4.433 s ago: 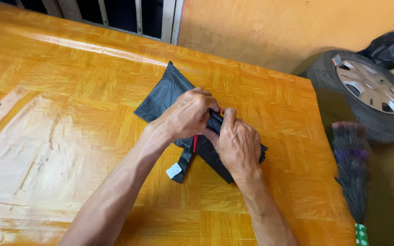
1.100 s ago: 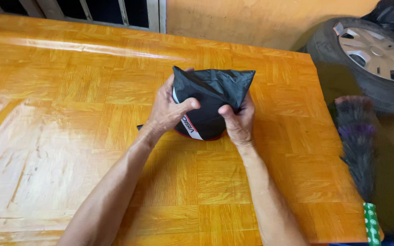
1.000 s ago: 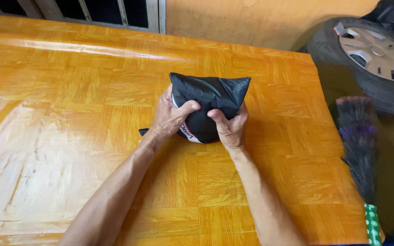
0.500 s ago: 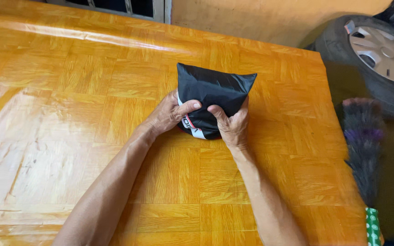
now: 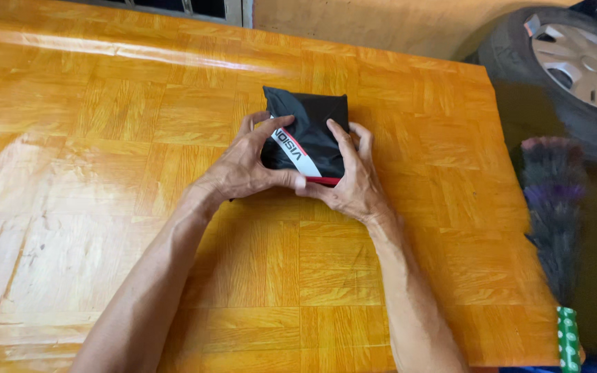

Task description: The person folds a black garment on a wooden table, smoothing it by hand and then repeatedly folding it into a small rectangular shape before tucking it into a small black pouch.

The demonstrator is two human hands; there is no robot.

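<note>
On the glossy orange table [image 5: 105, 228], near its far right part: left hand [image 5: 243, 169] clamped on the near-left side of a folded black bundle [image 5: 309, 131] (a white-and-red band across its front), thumb pressed along the lower edge. Right hand [image 5: 354, 183] gripping the near-right side, fingers curled over the top. Slippery-looking fabric, so likely to spring open with any easing of pressure. Further right, beyond the table edge: a dark brush [image 5: 554, 207] and a car wheel [image 5: 575, 69].
</note>
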